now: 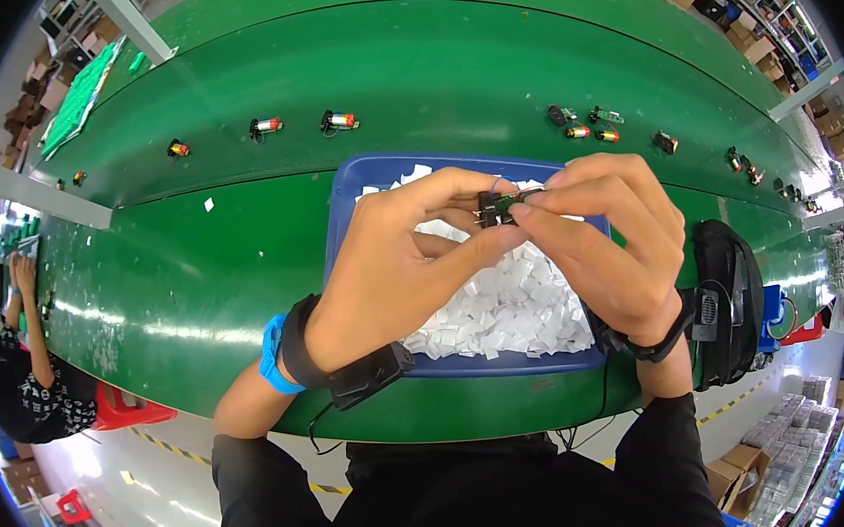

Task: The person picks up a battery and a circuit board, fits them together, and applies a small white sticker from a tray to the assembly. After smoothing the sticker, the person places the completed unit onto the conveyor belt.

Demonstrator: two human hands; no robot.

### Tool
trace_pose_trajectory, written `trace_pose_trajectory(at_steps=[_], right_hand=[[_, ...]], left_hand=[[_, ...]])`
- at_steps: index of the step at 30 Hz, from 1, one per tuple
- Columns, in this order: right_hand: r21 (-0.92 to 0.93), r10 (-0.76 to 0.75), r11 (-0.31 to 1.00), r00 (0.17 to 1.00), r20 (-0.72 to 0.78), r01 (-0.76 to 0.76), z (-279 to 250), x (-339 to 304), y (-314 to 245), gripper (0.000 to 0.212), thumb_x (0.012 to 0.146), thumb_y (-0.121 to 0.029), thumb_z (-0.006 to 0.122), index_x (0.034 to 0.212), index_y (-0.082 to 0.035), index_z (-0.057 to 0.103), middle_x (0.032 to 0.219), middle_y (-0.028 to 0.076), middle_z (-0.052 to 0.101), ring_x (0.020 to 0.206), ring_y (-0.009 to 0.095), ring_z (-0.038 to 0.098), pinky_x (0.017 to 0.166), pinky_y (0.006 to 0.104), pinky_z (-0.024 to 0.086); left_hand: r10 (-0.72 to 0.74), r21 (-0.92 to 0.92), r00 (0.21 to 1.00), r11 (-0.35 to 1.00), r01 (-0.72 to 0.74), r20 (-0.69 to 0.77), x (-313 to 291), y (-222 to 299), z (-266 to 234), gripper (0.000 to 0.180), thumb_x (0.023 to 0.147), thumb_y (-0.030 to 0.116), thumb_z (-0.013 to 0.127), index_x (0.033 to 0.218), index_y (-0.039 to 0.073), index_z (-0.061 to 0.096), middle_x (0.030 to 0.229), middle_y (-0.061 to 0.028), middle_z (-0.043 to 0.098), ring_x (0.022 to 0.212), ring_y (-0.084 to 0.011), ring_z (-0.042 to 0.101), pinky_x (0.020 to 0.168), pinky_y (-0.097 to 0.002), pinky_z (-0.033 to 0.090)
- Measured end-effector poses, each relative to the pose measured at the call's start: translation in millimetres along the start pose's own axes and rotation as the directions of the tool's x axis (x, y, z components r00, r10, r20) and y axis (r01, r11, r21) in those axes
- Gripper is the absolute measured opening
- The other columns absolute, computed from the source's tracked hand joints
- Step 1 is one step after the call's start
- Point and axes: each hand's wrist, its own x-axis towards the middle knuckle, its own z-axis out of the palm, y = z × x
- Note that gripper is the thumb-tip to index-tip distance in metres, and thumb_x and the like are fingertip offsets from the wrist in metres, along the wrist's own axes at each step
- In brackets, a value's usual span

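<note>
Between my two hands, above a blue tray [347,185], is a small circuit board assembly [494,209]. It has a black housing, a bit of green board and thin metal pins pointing left. My left hand [411,249] pinches the black housing between thumb and fingers. From the other side my right hand [615,236] grips the green end, its fingertips close together near a thin wire. Fingers hide part of the assembly. White paper slips [506,306] fill the tray underneath.
Along the green belt [424,53] lie several assemblies with red-and-yellow cylinders, such as one assembly [337,121] and another group [585,121]. A black bag [726,297] stands right of the tray. Another person [25,368] sits at the far left.
</note>
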Motion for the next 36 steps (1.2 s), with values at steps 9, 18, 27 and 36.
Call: trace_pose_trajectory(at_steps=[9, 18, 27, 36], right_hand=[[-0.012, 0.035, 0.999, 0.999, 0.006, -0.035, 0, -6, -2, 0.030, 0.059, 0.004, 0.087, 0.087, -0.005, 0.077, 0.086, 0.004, 0.069, 0.083, 0.025, 0.067, 0.069, 0.0350, 0.057], [0.266, 0.305, 0.918, 0.952, 0.005, -0.295, -29, -7, -4, 0.029, 0.073, -0.002, 0.089, 0.096, -0.001, 0.072, 0.085, 0.009, 0.070, 0.074, 0.019, 0.066, 0.065, 0.0305, 0.054], [0.598, 0.435, 0.705, 0.898, 0.060, -0.381, -14, -15, -4, 0.020, 0.083, 0.000, 0.082, 0.099, 0.005, 0.071, 0.081, 0.011, 0.070, 0.060, 0.013, 0.063, 0.056, 0.0243, 0.050], [0.796, 0.627, 0.303, 0.738, 0.248, -0.524, -17, -13, -18, 0.012, 0.097, -0.004, 0.070, 0.098, 0.008, 0.068, 0.079, 0.009, 0.069, 0.057, 0.010, 0.062, 0.048, 0.0229, 0.047]], left_hand=[[-0.096, 0.046, 0.995, 0.994, 0.095, 0.034, 3, 2, 9, 0.034, 0.092, 0.001, 0.074, 0.123, -0.006, 0.063, 0.107, -0.0142, 0.073, 0.095, -0.0200, 0.073, 0.075, -0.0307, 0.064], [0.116, -0.323, 0.991, 0.938, -0.129, -0.059, 9, -1, 8, 0.034, 0.095, 0.000, 0.070, 0.126, -0.008, 0.059, 0.125, -0.0209, 0.066, 0.109, -0.0243, 0.069, 0.085, -0.0345, 0.064], [0.386, -0.011, 0.917, 0.921, -0.389, -0.103, 8, -9, 19, 0.037, 0.087, -0.007, 0.076, 0.123, -0.007, 0.066, 0.119, -0.0179, 0.071, 0.102, -0.0222, 0.072, 0.082, -0.0332, 0.066], [0.507, 0.273, 0.856, 0.841, -0.467, -0.099, 4, -4, 25, 0.040, 0.082, -0.007, 0.080, 0.120, -0.004, 0.069, 0.113, -0.0163, 0.074, 0.095, -0.0195, 0.073, 0.077, -0.0301, 0.064]])
